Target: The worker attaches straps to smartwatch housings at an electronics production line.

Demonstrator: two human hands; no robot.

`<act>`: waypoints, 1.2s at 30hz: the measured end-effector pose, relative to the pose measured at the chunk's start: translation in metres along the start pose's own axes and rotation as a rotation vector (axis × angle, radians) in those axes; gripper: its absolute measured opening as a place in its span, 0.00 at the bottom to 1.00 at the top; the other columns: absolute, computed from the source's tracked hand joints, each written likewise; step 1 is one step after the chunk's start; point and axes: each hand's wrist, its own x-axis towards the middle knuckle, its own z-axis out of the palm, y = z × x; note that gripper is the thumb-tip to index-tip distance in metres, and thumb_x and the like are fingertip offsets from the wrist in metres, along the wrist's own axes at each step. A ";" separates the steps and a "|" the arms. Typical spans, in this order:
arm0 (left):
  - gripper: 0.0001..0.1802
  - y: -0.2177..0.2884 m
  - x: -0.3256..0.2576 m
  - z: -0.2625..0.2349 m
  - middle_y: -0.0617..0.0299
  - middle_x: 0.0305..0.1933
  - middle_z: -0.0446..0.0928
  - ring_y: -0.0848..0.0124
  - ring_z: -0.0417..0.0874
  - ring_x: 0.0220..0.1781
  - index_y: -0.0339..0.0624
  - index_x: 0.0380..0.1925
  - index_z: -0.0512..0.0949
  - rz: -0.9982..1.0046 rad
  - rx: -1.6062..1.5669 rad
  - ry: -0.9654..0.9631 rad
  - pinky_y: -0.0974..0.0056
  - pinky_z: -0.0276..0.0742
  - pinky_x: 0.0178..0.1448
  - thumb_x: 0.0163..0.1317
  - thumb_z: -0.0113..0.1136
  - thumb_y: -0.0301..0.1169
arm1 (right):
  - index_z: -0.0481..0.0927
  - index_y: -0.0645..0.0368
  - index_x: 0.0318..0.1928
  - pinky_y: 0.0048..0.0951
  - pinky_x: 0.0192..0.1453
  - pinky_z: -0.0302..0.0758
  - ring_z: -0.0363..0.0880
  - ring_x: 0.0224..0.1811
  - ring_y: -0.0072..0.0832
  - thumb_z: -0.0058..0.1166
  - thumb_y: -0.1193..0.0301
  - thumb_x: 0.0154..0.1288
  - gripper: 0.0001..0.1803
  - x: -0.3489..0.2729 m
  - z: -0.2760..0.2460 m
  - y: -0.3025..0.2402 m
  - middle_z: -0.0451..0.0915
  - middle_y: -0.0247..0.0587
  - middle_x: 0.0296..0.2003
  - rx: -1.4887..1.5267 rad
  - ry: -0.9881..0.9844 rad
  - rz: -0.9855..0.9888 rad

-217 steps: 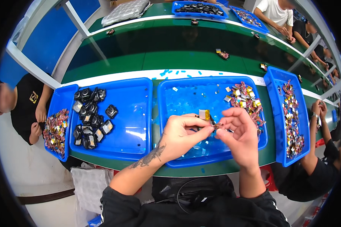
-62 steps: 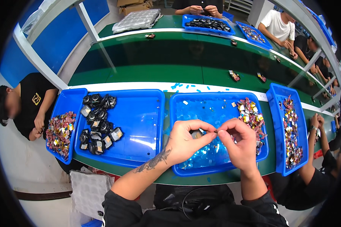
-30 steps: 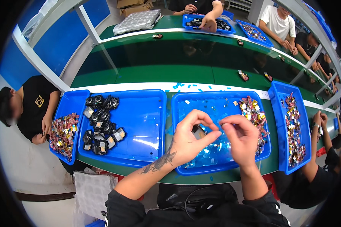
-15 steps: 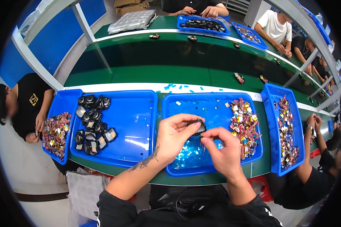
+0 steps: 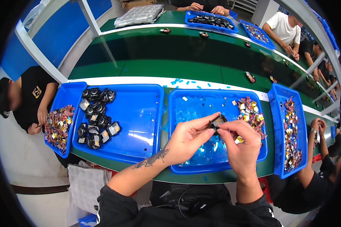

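Note:
A small black plastic housing (image 5: pixel 217 121) with an open, frame-like face is held up over the middle blue tray (image 5: pixel 172 125). My left hand (image 5: pixel 189 139) grips it from the left between thumb and fingers. From the right, my right hand (image 5: pixel 241 145) pinches its near edge, so part of it is covered by fingertips. Below both hands, bits of blue film (image 5: pixel 201 153) lie scattered in the tray. Small pink, gold and silver parts (image 5: pixel 250 111) are heaped along that tray's right side, beside my right hand.
To the left, a wide blue tray (image 5: pixel 140 113) holds several black housings (image 5: pixel 96 113). Narrow blue trays of small parts flank both sides (image 5: pixel 77 98). Beyond a white rail (image 5: pixel 140 81) runs a green conveyor belt (image 5: pixel 147 68) carrying a few parts. Co-workers sit left, right and across.
Both hands have moved a little to the right with the housing. It is now turned so its open face shows. The whole view has shifted slightly.

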 end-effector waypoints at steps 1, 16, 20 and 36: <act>0.24 0.001 -0.001 0.001 0.50 0.63 0.72 0.67 0.74 0.64 0.29 0.66 0.64 0.001 0.008 -0.013 0.63 0.71 0.67 0.70 0.48 0.19 | 0.84 0.62 0.34 0.24 0.27 0.73 0.78 0.25 0.25 0.66 0.82 0.53 0.07 -0.001 0.001 -0.001 0.82 0.39 0.27 -0.008 0.003 0.018; 0.24 0.002 -0.002 0.002 0.50 0.66 0.70 0.68 0.72 0.66 0.29 0.67 0.63 -0.003 0.098 -0.046 0.64 0.69 0.68 0.71 0.47 0.19 | 0.83 0.62 0.32 0.26 0.27 0.71 0.76 0.22 0.26 0.64 0.83 0.53 0.06 0.004 -0.001 -0.005 0.80 0.39 0.25 -0.021 -0.046 -0.014; 0.24 0.002 -0.002 0.002 0.51 0.67 0.69 0.68 0.72 0.66 0.30 0.67 0.63 0.002 0.134 -0.049 0.64 0.69 0.68 0.71 0.48 0.19 | 0.83 0.62 0.32 0.26 0.27 0.71 0.75 0.22 0.26 0.64 0.82 0.53 0.06 0.004 0.000 -0.006 0.80 0.39 0.24 -0.023 -0.058 0.010; 0.24 0.000 -0.003 0.001 0.50 0.64 0.71 0.67 0.73 0.65 0.30 0.67 0.63 -0.027 0.114 -0.083 0.63 0.70 0.68 0.71 0.46 0.20 | 0.70 0.60 0.28 0.26 0.31 0.66 0.67 0.27 0.22 0.68 0.80 0.49 0.16 0.001 -0.001 0.010 0.69 0.33 0.26 0.058 -0.009 0.028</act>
